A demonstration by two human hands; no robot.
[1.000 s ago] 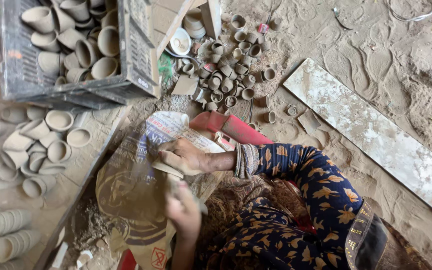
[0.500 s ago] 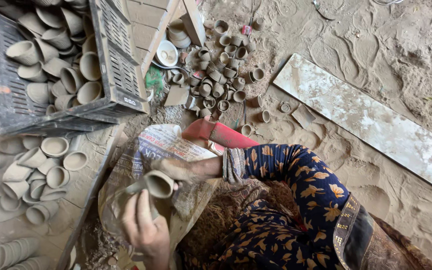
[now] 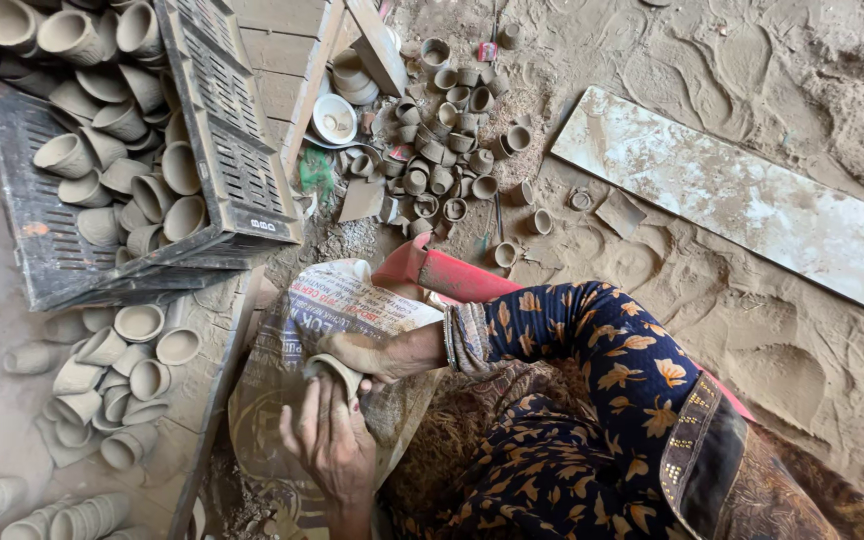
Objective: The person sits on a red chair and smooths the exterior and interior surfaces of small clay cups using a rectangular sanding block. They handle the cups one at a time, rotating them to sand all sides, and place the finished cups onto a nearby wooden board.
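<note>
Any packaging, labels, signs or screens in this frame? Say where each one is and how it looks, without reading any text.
Printed sack: spread on the ground under the hands, white and tan with red and blue print, crumpled.
Small green wrapper: on the sand beside the black crate, crumpled.
Small red packet: on the sand near the top, among scattered clay cups.
No signs or screens.

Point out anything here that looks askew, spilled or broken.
The black crate of clay cups sits tilted, one wall splayed outward. Small cups lie scattered and tipped over the sand beyond it. The hands hold one small clay cup; no damage is visible on it.
</note>
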